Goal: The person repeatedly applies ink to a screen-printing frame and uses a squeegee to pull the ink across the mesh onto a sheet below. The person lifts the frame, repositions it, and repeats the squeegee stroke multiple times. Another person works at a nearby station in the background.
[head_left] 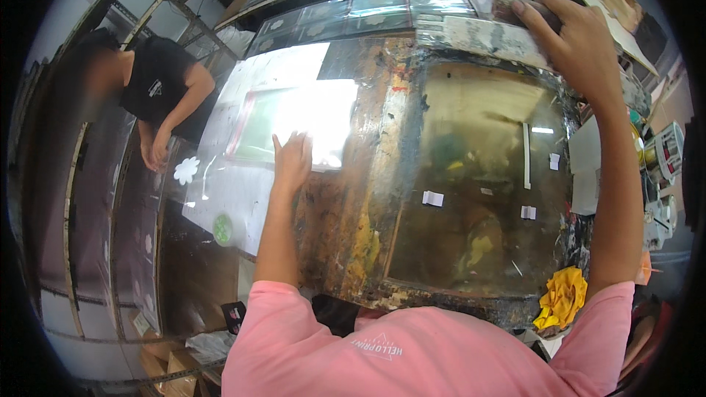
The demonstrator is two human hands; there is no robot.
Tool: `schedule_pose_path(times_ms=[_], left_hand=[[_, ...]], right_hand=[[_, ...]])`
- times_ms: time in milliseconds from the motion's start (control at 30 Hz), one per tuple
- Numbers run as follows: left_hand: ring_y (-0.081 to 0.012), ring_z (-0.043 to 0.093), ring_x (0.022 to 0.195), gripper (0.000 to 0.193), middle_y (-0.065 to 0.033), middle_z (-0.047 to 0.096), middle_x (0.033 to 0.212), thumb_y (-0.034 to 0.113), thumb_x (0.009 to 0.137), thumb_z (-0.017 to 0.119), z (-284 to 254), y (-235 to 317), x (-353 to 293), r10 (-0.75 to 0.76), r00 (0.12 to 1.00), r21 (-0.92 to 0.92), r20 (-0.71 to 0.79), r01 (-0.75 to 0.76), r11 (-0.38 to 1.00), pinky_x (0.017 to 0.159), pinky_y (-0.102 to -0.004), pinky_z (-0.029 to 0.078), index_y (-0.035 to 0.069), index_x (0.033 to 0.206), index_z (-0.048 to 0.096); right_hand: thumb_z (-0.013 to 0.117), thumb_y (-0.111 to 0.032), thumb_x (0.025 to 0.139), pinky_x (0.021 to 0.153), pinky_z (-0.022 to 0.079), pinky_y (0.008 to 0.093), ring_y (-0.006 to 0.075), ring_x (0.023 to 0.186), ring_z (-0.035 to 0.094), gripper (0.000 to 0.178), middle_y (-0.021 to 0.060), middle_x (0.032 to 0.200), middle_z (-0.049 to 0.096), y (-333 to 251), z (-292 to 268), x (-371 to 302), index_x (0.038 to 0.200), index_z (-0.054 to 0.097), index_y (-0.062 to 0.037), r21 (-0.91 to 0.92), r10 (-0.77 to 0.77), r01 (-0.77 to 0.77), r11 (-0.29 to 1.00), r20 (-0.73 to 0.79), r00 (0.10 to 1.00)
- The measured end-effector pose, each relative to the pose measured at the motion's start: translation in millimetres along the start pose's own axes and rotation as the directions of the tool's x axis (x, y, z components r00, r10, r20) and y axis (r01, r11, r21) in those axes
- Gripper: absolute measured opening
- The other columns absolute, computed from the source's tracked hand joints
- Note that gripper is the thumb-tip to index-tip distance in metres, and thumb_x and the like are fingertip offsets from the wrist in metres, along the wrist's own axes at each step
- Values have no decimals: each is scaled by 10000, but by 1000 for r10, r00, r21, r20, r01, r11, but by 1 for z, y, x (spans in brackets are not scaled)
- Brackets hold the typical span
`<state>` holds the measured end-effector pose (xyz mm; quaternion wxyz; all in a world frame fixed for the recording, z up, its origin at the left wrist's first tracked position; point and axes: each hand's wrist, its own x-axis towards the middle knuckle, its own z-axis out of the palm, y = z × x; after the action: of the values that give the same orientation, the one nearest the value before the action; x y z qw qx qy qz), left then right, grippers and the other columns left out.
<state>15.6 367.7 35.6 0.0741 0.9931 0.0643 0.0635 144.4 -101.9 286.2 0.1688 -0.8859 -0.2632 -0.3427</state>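
My left hand (293, 163) rests with fingers spread on the near edge of a clear, glossy sheet (257, 121) with a pale pink and green border. Bright glare covers much of that sheet, which lies on white paper (228, 202). To the right lies a framed, see-through yellowish panel (463, 235), its border stained dark. My right arm reaches past its right side, and my right hand (577, 40) grips a dark, worn block (522, 11) by the panel's far right corner. Whether the block belongs to the frame, I cannot tell.
A person in a black shirt (158, 77) stands at the left beside racks holding flower-patterned sheets. Small white paper pieces (432, 198) and a white strip (526, 154) lie on the panel. A yellow cloth (562, 298) sits near right, a green round item (222, 229) left.
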Motion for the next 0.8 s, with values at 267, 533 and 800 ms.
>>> schedule_pose_path(times_ms=[267,533,800], left_hand=[[-466,419,1509,1079,-284,500,1575,901,906,449,39,210,-28,420,899,-137,123,-404,905,1277,-661,148,58,1578,511],[-490,152,1633,1366,-294,215,1750,987,712,606,87,343,-31,644,750,-221,153,-609,762,1283,-703,18,32,1662,379],[-485,228,1614,1361,-286,317,1714,1035,677,544,101,373,-49,679,733,-281,-46,-662,695,1253,-753,-22,51,1614,477]], right_hand=[[606,-596,1012,783,475,503,378,776,687,558,175,777,713,-8,-3,-17,973,768,-64,-198,-99,88,976,-44,994],[533,-639,1015,935,443,530,377,805,732,689,220,768,739,-7,-12,-6,844,794,-25,-83,-16,23,996,88,996],[505,-593,1029,949,475,524,364,781,712,681,200,766,732,-4,-14,1,836,765,6,-145,-34,46,988,85,996]])
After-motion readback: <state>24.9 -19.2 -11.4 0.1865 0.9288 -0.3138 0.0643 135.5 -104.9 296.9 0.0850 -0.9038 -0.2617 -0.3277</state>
